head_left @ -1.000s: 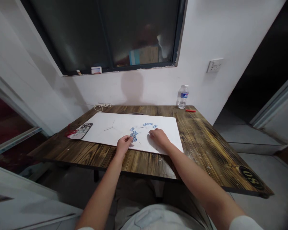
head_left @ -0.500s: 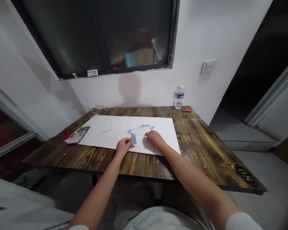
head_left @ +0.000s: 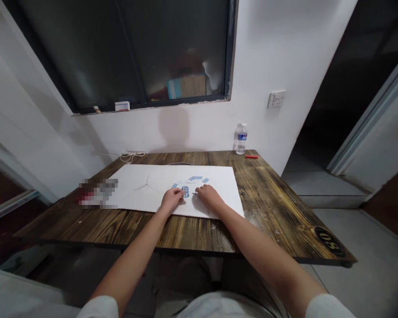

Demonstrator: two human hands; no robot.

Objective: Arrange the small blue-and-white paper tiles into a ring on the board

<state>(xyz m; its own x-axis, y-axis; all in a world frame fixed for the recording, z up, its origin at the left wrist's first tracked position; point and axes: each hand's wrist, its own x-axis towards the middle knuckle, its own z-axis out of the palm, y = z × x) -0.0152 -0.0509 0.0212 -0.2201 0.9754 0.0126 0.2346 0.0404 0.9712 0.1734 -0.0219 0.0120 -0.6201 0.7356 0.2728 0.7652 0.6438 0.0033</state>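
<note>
My left hand [head_left: 172,201] is closed in a pinch at the edge of a small blue-and-white patterned piece [head_left: 185,191], held over a white board [head_left: 159,199]. To its right, my right hand [head_left: 208,196] has its fingers drawn together, with a thin dark bit at the tips too small to name. A short gap separates the two hands. Beyond them, several small blue-striped rectangles [head_left: 198,178] form part of an arc on the board. One more striped rectangle [head_left: 174,186] shows just past my left fingers. Thin dark lines [head_left: 147,183] branch across the board's left part.
The board lies on a dark-grained wooden table [head_left: 268,221]. A water bottle [head_left: 241,139] and a red stick-like item [head_left: 251,157] stand and lie at the back right. A coiled white cable [head_left: 132,155] is at the back left. Blurred pixels [head_left: 101,193] cover the board's left end.
My right fingers have drawn nearer to the patterned piece, and a thin dark bit now shows at their tips. The left hand keeps its pinch. The whole view has shifted slightly.
</note>
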